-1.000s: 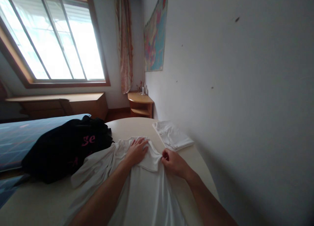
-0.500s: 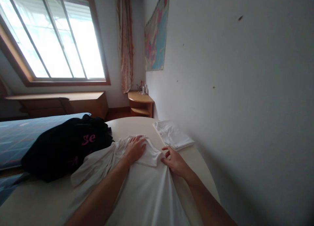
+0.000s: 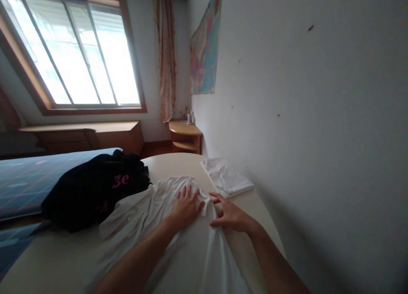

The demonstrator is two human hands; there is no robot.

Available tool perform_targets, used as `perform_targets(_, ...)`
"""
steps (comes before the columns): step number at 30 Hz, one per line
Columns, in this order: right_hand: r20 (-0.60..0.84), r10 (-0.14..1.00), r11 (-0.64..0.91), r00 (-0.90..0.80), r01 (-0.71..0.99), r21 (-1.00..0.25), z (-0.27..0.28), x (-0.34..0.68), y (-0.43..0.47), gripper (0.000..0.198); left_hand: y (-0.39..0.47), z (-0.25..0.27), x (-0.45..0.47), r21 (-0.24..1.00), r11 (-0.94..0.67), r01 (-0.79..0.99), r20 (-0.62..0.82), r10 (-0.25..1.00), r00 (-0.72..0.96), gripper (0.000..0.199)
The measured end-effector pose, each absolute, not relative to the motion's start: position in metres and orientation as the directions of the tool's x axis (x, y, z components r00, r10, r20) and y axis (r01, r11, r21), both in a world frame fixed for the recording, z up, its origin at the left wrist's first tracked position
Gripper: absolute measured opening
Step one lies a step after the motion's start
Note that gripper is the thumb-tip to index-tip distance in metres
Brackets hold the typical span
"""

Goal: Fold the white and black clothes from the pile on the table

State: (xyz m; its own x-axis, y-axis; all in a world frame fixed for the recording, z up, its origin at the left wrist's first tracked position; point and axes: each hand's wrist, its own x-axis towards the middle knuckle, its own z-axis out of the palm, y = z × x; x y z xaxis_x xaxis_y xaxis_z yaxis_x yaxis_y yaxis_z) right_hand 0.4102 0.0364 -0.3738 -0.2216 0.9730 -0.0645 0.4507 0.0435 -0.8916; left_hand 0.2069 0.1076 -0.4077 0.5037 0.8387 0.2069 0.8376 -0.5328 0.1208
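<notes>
A white garment [image 3: 191, 255] is spread over the round table, with wrinkles gathered along its left side. My left hand [image 3: 186, 207] lies flat on its upper part, fingers stretched out and pressing the cloth. At the garment's right edge is my right hand [image 3: 231, 213], its thumb and fingers apart around a raised fold, touching the cloth without a closed grip. Beyond the right hand lies a folded white cloth [image 3: 228, 177]. Part of the garment is hidden under my left forearm.
The cream table [image 3: 172, 160] has a curved edge near the white wall [image 3: 306, 158]. A black garment [image 3: 83, 192] with pink letters is heaped at the left, by a bed with a blue checked cover [image 3: 28, 175]. A wooden corner shelf [image 3: 185, 127] stands behind.
My left hand has slid right and nearer across the cloth. The folded-over flap beside it now lies flatter. My right hand has loosened from the edge, and its fingers have spread.
</notes>
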Motion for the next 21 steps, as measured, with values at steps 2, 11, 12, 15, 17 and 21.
perform_targets(2,-0.050,0.979,0.048,-0.199,0.460,-0.887,-0.374,0.411,0.036,0.100,0.112,-0.411,0.204,0.140,-0.520,0.843,0.159,0.852,0.499,0.063)
perform_targets(11,0.034,0.982,0.118,-0.186,0.463,-0.879,-0.380,0.404,0.041,0.080,0.148,-0.405,0.189,0.180,-0.441,0.880,0.111,0.897,0.427,0.064)
perform_targets(12,0.030,0.977,0.125,-0.211,0.455,-0.882,-0.379,0.404,0.040,0.082,0.151,-0.405,0.188,0.180,-0.437,0.881,0.123,0.899,0.421,0.064)
perform_targets(15,0.023,0.971,0.136,-0.238,0.471,-0.871,-0.377,0.405,0.038,0.081,0.158,-0.407,0.183,0.174,-0.435,0.883,0.145,0.899,0.414,0.062)
perform_targets(17,0.031,0.973,0.146,-0.227,0.509,-0.849,-0.375,0.407,0.038,0.079,0.161,-0.408,0.180,0.171,-0.441,0.881,0.159,0.895,0.417,0.060)
perform_targets(21,-0.004,0.981,0.107,-0.192,0.566,-0.817,-0.370,0.411,0.037,0.076,0.160,-0.408,0.178,0.184,-0.465,0.866,0.245,0.875,0.417,0.053)
